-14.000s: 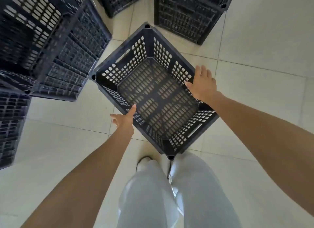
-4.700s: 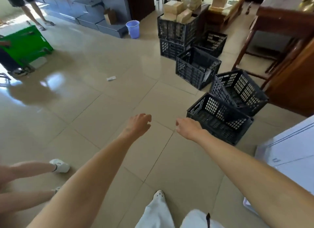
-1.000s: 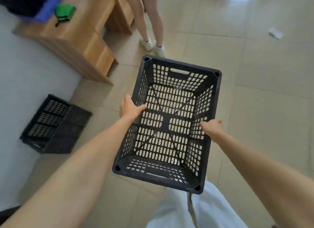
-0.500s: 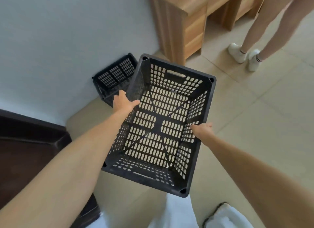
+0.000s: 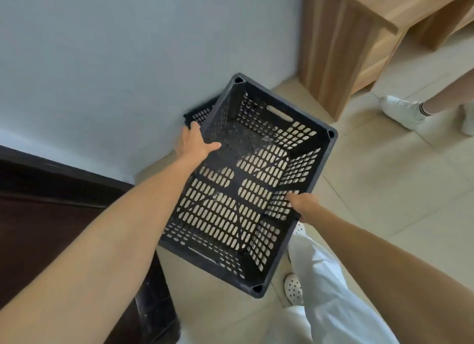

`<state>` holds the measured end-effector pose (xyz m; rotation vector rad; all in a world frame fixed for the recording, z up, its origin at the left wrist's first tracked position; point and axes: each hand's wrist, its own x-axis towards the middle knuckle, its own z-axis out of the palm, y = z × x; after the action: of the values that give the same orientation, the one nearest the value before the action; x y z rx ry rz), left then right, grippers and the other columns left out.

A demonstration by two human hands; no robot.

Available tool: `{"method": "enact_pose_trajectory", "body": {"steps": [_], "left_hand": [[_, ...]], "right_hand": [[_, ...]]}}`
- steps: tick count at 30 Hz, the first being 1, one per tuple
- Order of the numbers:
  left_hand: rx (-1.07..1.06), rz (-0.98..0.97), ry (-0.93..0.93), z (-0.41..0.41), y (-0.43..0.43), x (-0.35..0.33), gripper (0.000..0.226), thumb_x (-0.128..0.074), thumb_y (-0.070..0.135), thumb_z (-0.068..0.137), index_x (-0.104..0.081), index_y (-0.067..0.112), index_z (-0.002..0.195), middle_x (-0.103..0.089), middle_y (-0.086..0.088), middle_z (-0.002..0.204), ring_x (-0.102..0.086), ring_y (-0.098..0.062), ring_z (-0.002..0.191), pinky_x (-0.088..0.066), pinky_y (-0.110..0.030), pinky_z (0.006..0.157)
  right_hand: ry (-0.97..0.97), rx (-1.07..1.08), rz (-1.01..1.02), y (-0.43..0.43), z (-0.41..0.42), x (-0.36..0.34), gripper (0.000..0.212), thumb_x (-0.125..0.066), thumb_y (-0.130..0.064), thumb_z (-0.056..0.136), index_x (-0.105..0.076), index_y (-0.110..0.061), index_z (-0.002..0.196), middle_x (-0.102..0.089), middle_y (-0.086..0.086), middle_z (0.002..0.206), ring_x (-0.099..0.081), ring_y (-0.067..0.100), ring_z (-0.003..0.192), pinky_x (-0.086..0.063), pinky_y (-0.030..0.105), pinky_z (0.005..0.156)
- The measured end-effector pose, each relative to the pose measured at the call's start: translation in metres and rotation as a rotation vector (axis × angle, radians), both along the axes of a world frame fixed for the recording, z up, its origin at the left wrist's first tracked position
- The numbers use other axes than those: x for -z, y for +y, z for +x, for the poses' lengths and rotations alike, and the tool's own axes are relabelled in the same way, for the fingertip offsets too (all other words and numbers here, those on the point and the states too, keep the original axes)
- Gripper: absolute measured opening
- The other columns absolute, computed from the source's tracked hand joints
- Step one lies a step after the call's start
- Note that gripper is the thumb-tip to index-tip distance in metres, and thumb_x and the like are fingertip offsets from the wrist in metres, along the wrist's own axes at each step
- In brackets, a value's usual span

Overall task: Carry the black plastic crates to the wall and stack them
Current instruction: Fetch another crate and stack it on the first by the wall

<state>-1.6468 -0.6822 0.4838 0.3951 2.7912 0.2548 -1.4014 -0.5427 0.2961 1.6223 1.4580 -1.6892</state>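
Observation:
I hold a black perforated plastic crate [image 5: 246, 189] in the air, its open top facing me. My left hand [image 5: 193, 143] grips its left rim, thumb inside. My right hand [image 5: 302, 205] grips the right rim, fingers curled over the edge. Under the crate's far left corner a second black crate [image 5: 198, 114] sits on the floor against the pale wall [image 5: 128, 61]; only a small corner of it shows.
A wooden desk [image 5: 359, 35] stands by the wall at the upper right. Another person's leg and white shoe [image 5: 400, 111] are on the tiled floor at the right. A dark brown piece of furniture [image 5: 51, 215] is at the lower left. My white trousers and shoe are below the crate.
The held crate has moved toward the wall and now covers most of the floor crate. The desk and the other person's feet have shifted to the right of the view.

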Motion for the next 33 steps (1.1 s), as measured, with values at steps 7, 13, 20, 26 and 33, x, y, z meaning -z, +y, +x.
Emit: {"method": "enact_pose_trajectory", "body": {"steps": [7,13,20,26,33], "left_hand": [[0.027,-0.001,-0.055,-0.121,0.052,0.015,0.068,-0.075,0.029,0.084,-0.039,0.011,0.139,-0.043,-0.015,0.139,-0.049,-0.033,0.124,-0.042,-0.041,0.094],[0.074,-0.018,-0.065,-0.221,0.094,0.032,0.055,-0.063,0.007,0.088,-0.040,0.009,0.138,-0.044,-0.019,0.135,-0.050,-0.037,0.119,-0.042,-0.038,0.090],[0.229,0.011,0.008,-0.336,0.135,0.063,0.047,-0.042,-0.009,0.089,-0.042,0.007,0.134,-0.044,-0.020,0.130,-0.050,-0.034,0.106,-0.037,-0.037,0.085],[0.413,0.018,-0.047,-0.428,0.160,0.103,0.053,-0.037,-0.016,0.084,-0.043,0.007,0.131,-0.046,-0.020,0.121,-0.048,-0.036,0.111,-0.043,-0.046,0.092],[0.577,-0.025,-0.077,-0.488,0.183,0.135,0.046,-0.041,-0.012,0.085,-0.046,0.006,0.127,-0.048,-0.020,0.115,-0.049,-0.036,0.103,-0.046,-0.048,0.088]], "right_hand": [[-0.068,0.122,-0.026,0.031,-0.128,-0.065,0.078,-0.066,-0.035,0.089,-0.026,0.000,0.146,-0.045,0.017,0.143,-0.051,0.034,0.127,-0.045,0.045,0.105],[-0.123,0.119,-0.020,0.059,-0.225,-0.058,0.068,-0.055,-0.030,0.096,-0.026,0.004,0.147,-0.042,0.016,0.145,-0.046,0.031,0.132,-0.038,0.040,0.112],[-0.063,0.221,-0.089,0.067,-0.321,-0.015,0.066,-0.062,-0.023,0.085,-0.040,0.001,0.143,-0.047,0.019,0.142,-0.050,0.038,0.128,-0.046,0.049,0.104],[-0.110,0.285,-0.143,0.042,-0.392,0.036,0.055,-0.062,-0.028,0.082,-0.054,0.002,0.128,-0.060,0.016,0.126,-0.064,0.033,0.107,-0.055,0.047,0.092],[-0.220,0.376,-0.244,0.029,-0.460,0.022,0.030,-0.059,-0.028,0.094,-0.056,-0.002,0.109,-0.060,0.012,0.102,-0.061,0.025,0.090,-0.052,0.031,0.086]]}}
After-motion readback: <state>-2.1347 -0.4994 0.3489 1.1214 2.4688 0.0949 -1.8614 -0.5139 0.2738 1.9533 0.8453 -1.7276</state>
